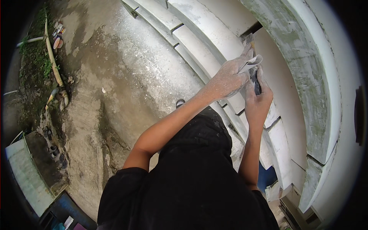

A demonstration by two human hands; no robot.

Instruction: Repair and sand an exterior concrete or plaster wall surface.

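Both hands meet in front of a curved white ledge, and pale dust coats them. My left hand [229,76] is closed around a folded grey-white sheet [253,62], which looks like sandpaper; one or more of its fingers stretch along a flat tool end [249,39]. My right hand [260,97] grips the black handle [255,81] of what looks like a scraper, its flat end pointing away from me toward a dark gap in the wall. The left hand partly covers the middle of the tool.
Stepped white ledges [199,57] curve along my right, with a larger green-stained band [299,65] beyond them. Dust-whitened concrete ground [153,57] lies to the left. A pipe [51,53] runs beside plants at the far left. A blue object [267,177] is near my right elbow.
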